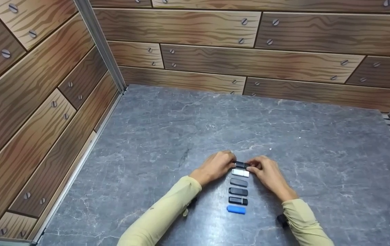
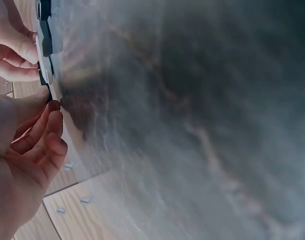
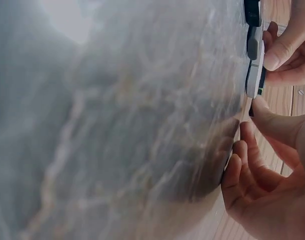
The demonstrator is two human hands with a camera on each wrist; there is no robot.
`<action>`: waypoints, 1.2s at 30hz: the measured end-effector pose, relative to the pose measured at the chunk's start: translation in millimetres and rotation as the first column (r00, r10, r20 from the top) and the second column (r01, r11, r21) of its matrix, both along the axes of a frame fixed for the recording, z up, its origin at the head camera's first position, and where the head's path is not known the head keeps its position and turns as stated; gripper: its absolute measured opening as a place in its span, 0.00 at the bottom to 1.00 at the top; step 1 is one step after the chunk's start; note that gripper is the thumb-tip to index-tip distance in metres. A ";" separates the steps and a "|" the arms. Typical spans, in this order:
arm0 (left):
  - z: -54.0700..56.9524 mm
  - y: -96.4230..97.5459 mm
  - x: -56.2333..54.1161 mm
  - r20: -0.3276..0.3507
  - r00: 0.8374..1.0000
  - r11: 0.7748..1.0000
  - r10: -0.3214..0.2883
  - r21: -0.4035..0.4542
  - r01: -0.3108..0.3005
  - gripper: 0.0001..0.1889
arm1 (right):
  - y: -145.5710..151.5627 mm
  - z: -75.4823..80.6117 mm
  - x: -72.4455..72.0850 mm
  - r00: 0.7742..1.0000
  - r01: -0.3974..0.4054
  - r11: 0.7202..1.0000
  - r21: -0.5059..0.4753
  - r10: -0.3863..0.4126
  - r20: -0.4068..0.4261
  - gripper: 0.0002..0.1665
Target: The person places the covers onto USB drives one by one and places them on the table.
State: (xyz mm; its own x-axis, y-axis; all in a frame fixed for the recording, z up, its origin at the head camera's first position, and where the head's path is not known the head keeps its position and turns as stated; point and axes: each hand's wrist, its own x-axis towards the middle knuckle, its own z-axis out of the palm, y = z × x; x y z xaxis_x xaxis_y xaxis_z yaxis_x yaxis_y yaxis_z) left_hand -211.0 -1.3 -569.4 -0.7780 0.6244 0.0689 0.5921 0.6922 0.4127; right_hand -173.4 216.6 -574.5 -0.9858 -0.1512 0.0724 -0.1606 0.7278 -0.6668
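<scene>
A column of USB sticks lies on the grey marbled table. At its far end is a black USB stick (image 1: 241, 164). My left hand (image 1: 218, 164) pinches its left end between thumb and fingers, and my right hand (image 1: 267, 173) pinches the right end. Just nearer lies a silver-white stick (image 1: 240, 173), close to the right thumb. Below that come a slim grey stick (image 1: 238, 182), a dark stick (image 1: 238, 191), another black stick (image 1: 238, 200) and a blue one (image 1: 236, 209). In both wrist views the fingers partly hide the held stick.
The marbled table (image 1: 167, 130) stretches around the column. Wood-patterned panels (image 1: 181, 27) stand along the back and left, joined by a metal post (image 1: 102, 41). Two small white specks lie beyond the right hand.
</scene>
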 end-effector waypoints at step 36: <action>23.6 -10.2 26.7 -0.153 0.984 0.996 0.088 -0.021 -0.092 0.15 | 10.1 22.9 31.1 0.968 0.128 0.991 0.045 -0.115 -0.222 0.17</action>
State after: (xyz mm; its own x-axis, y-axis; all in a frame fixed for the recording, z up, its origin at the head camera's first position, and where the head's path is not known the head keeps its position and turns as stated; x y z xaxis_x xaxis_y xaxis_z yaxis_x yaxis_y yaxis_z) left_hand -184.3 -11.5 -545.8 -0.8131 0.5555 0.1741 0.5810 0.7555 0.3027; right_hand -142.3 226.7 -551.6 -0.9585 -0.0417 0.2822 -0.2054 0.7874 -0.5812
